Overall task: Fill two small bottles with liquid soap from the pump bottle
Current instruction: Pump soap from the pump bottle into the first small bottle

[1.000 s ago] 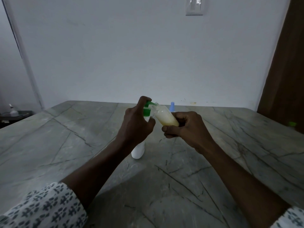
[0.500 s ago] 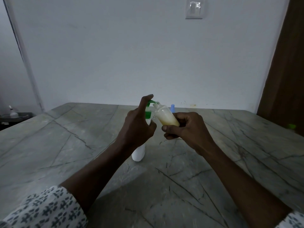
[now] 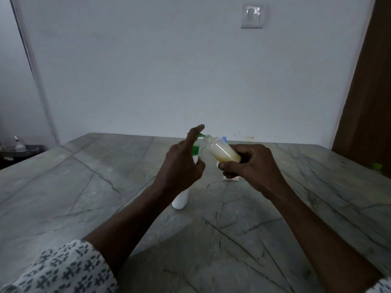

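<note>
Left hand: my left hand [image 3: 182, 166] is wrapped round the upper part of the pump bottle [image 3: 181, 199], thumb and lower fingers curled about its neck.
Forefinger: it stretches out over the green pump head [image 3: 196, 149]; whether it bears down I cannot tell.
Pump bottle: white, upright on the marble table [image 3: 84, 187], its base showing below my left wrist.
Spout: the green spout [image 3: 201, 135] points right, toward my other hand.
Right hand: my right hand [image 3: 251, 166] grips the small bottle [image 3: 222, 152] by its lower end, fingers and thumb closed round it.
Small bottle: clear, lifted off the table and tilted, its open mouth up and to the left, right at the tip of the spout.
Contents: pale creamy-yellow soap lies in the lower part of the small bottle, most of the way up its body.
Second bottle: the second small bottle [image 3: 224, 138] stands on the table just behind the one I hold, its blue cap showing above it and mostly hidden by my right hand.
Sleeve: a patterned sleeve [image 3: 63, 269] covers my left arm near the elbow.
Far right: a small green object [image 3: 376, 166] lies near the table's right edge, too small to identify.
Wall: a light switch [image 3: 252, 15] sits high on the white wall, with a brown door [image 3: 370, 81] to its right.
</note>
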The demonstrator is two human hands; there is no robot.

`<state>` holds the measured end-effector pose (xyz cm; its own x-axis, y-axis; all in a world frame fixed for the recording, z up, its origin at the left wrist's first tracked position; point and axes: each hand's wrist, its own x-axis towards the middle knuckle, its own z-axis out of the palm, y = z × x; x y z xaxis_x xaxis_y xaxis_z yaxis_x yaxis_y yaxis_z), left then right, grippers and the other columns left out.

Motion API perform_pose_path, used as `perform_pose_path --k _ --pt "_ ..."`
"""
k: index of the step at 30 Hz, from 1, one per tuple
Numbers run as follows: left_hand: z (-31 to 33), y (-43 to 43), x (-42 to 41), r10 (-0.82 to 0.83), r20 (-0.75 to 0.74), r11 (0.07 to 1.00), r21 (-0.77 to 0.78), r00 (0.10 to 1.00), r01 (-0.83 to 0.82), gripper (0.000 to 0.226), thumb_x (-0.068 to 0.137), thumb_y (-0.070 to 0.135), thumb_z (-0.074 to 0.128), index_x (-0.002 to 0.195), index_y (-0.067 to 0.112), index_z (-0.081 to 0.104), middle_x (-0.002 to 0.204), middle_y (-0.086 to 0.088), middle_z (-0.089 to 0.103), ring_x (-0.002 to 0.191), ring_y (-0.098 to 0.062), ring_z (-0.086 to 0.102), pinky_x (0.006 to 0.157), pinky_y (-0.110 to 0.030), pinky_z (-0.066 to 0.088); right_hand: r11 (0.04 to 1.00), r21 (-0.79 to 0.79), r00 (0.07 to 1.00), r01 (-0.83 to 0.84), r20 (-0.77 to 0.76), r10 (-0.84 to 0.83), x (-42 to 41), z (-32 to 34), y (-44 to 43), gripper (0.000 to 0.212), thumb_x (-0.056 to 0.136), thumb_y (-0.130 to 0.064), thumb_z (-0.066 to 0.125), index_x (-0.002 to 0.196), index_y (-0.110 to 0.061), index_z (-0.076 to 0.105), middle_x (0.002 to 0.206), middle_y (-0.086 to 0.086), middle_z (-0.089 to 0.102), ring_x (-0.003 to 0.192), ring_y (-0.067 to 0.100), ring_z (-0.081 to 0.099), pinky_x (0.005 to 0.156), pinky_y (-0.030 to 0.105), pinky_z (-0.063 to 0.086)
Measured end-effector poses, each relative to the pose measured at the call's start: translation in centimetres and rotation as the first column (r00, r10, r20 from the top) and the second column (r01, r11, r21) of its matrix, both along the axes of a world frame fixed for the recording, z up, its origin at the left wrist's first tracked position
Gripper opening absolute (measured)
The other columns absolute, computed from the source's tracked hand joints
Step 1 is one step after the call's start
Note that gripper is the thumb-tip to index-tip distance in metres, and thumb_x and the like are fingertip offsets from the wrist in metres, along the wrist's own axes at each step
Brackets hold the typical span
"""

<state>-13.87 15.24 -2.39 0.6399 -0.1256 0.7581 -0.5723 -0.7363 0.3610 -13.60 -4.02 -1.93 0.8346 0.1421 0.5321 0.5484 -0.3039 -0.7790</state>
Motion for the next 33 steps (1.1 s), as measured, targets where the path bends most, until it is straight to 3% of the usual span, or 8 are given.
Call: perform_pose_path --k 6,10,14,18,21,26,30,33 --pt "0.2 -0.2 -0.3 -0.009 0.053 1.000 0.024 0.999 0.007 0.067 0.079 0.003 0.072 0.139 0.018 0.046 0.111 -0.005 0.070 0.083 -0.017 0.064 0.074 -0.016 0.047 0.999 -0.032 1.000 0.010 -0.004 -0.010 0.2 0.0 -0.6 0.041 0.071 -0.009 0.084 0.111 -0.009 0.074 0.084 0.010 0.076 0.064 0.023 0.074 0.066 0.032 0.061" --pt "0.1 -0.1 0.0 0.018 0.102 0.999 0.048 0.995 -0.023 0.049 0.081 0.002 0.070 0.127 0.013 0.056 0.099 -0.011 0.073 0.081 -0.022 0.068 0.069 -0.009 0.043 0.999 -0.053 1.000 0.005 -0.015 -0.006 0.5 -0.4 -0.6 0.040 0.069 -0.008 0.085 0.107 -0.011 0.075 0.083 0.011 0.077 0.063 0.024 0.074 0.070 0.041 0.063" --pt "0.1 -0.1 0.2 0.028 0.094 0.999 0.033 0.995 -0.031 0.058 0.082 0.003 0.070 0.136 0.015 0.053 0.107 -0.011 0.073 0.085 -0.023 0.069 0.076 -0.026 0.055 0.999 -0.027 0.999 -0.021 -0.044 0.020 0.6 -0.7 -0.2 0.044 0.070 -0.008 0.085 0.112 -0.008 0.072 0.089 0.013 0.076 0.066 0.027 0.075 0.072 0.047 0.062" --pt "0.2 0.1 0.2 0.026 0.028 0.995 0.093 0.999 -0.029 0.095 0.078 0.004 0.071 0.156 0.025 0.021 0.130 -0.006 0.065 0.091 -0.025 0.069 0.082 -0.036 0.058 1.000 0.005 0.999 -0.020 -0.042 0.020 0.5 -0.6 -0.1 0.046 0.073 -0.008 0.084 0.116 -0.002 0.070 0.094 0.015 0.075 0.065 0.025 0.075 0.070 0.041 0.063" --pt "0.2 0.2 0.1 0.031 0.013 0.994 0.106 0.999 -0.032 0.101 0.075 0.005 0.072 0.157 0.023 0.015 0.132 -0.003 0.063 0.091 -0.024 0.068 0.081 -0.037 0.059 0.999 0.030 0.998 -0.028 -0.050 0.030 0.5 -0.6 -0.1 0.047 0.072 -0.007 0.084 0.117 -0.002 0.069 0.094 0.016 0.074 0.065 0.026 0.075 0.069 0.037 0.063" --pt "0.2 0.4 0.3 0.036 0.017 0.994 0.107 0.999 -0.038 0.094 0.074 0.004 0.072 0.153 0.020 0.023 0.124 -0.007 0.066 0.086 -0.025 0.067 0.079 -0.038 0.058 0.998 0.045 0.998 -0.034 -0.060 0.036 0.6 -0.6 0.0 0.047 0.072 -0.007 0.084 0.116 -0.001 0.069 0.093 0.016 0.074 0.066 0.027 0.075 0.070 0.040 0.063" --pt "0.1 0.1 0.2 0.038 0.066 0.996 0.079 0.997 -0.043 0.072 0.077 0.002 0.071 0.142 0.016 0.043 0.114 -0.011 0.071 0.083 -0.025 0.068 0.076 -0.033 0.057 0.999 0.027 0.997 -0.027 -0.078 0.029 0.8 -1.0 0.0 0.045 0.070 -0.007 0.085 0.113 -0.002 0.071 0.093 0.015 0.075 0.067 0.028 0.075 0.073 0.046 0.063" --pt "0.0 0.0 0.3 0.054 0.092 0.997 0.057 0.994 -0.060 0.059 0.079 0.003 0.070 0.134 0.015 0.051 0.106 -0.012 0.073 0.081 -0.027 0.068 0.075 -0.040 0.060 0.999 0.030 0.995 -0.031 -0.094 0.034 0.9 -1.4 0.2 0.049 0.069 -0.007 0.085 0.116 0.000 0.070 0.097 0.017 0.074 0.068 0.029 0.075 0.074 0.047 0.062"
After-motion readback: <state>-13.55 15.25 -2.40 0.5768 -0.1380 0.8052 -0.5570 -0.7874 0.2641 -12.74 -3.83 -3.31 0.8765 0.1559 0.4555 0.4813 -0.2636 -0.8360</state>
